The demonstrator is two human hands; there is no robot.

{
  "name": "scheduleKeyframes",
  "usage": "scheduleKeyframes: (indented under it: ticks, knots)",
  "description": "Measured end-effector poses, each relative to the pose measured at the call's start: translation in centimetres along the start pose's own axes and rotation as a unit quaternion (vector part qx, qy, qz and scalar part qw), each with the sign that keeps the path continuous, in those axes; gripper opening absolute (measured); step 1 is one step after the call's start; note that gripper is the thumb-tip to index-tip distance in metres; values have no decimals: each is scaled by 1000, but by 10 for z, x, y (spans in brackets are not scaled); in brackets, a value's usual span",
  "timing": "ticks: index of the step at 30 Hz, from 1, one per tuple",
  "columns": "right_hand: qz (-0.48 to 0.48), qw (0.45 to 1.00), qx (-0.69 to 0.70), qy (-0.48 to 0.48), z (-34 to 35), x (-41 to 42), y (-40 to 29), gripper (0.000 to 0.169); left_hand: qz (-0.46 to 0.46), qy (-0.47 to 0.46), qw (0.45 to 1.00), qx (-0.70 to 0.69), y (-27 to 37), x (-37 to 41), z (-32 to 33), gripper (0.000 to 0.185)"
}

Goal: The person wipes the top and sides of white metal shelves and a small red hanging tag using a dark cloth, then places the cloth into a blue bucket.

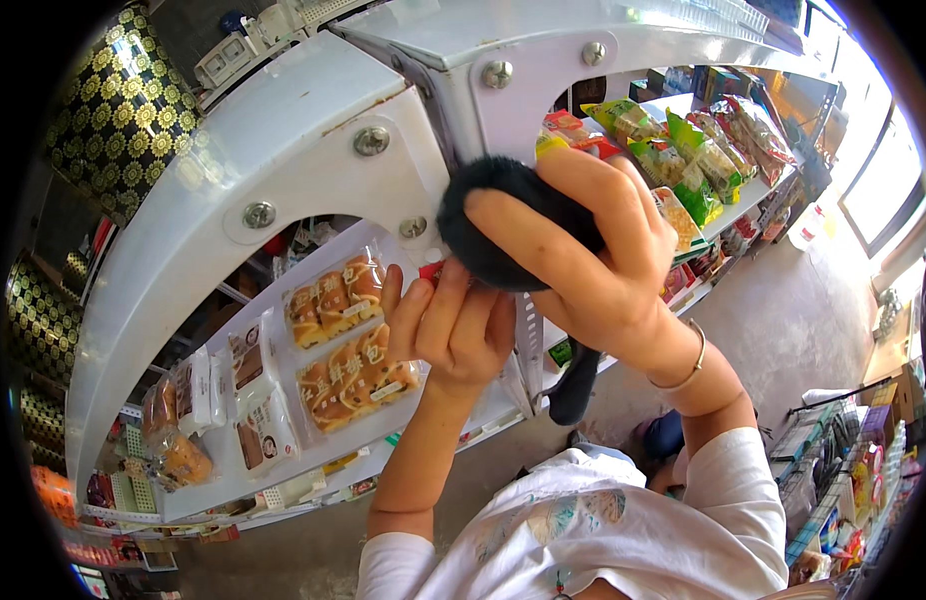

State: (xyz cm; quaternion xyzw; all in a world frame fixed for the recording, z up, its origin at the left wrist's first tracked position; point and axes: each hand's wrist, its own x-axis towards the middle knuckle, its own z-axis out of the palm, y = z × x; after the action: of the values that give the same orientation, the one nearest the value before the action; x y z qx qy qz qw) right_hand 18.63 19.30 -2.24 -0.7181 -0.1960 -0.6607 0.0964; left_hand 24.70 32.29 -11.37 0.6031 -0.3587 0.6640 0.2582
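Observation:
My right hand (605, 255) grips a black, fuzzy, rounded object (508, 217), its fingers spread over the top. A black handle-like piece (571, 386) hangs below that hand; whether it joins the fuzzy object is hidden. Close beside the object's lower left edge, my left hand (455, 322) is raised with curled fingers. A small red item (431, 271) shows at its fingertips, mostly covered, so I cannot tell whether it is held. Just beyond both hands stands the white metal shelf end panel (399, 176), with screws (371, 140) in it.
Packaged bread rolls (350, 375) and wrapped cakes (264, 427) lie on the white shelf (207, 491) at left. Bagged snacks (680, 150) fill the right shelf. Patterned shiny rolls (125, 112) stand far left. Stocked racks (845, 480) line the lower right, across the grey floor (778, 300).

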Motion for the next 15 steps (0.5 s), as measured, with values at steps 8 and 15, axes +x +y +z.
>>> scheduleKeyframes:
  ticks: [8, 15]
  knots:
    - [366, 851, 344, 154, -30, -5, 56, 30, -2, -30, 999, 14, -1, 1, -7, 22]
    - [21, 989, 146, -28, -9, -9, 29, 34, -4, -39, 999, 30, 1, 1, -7, 22]
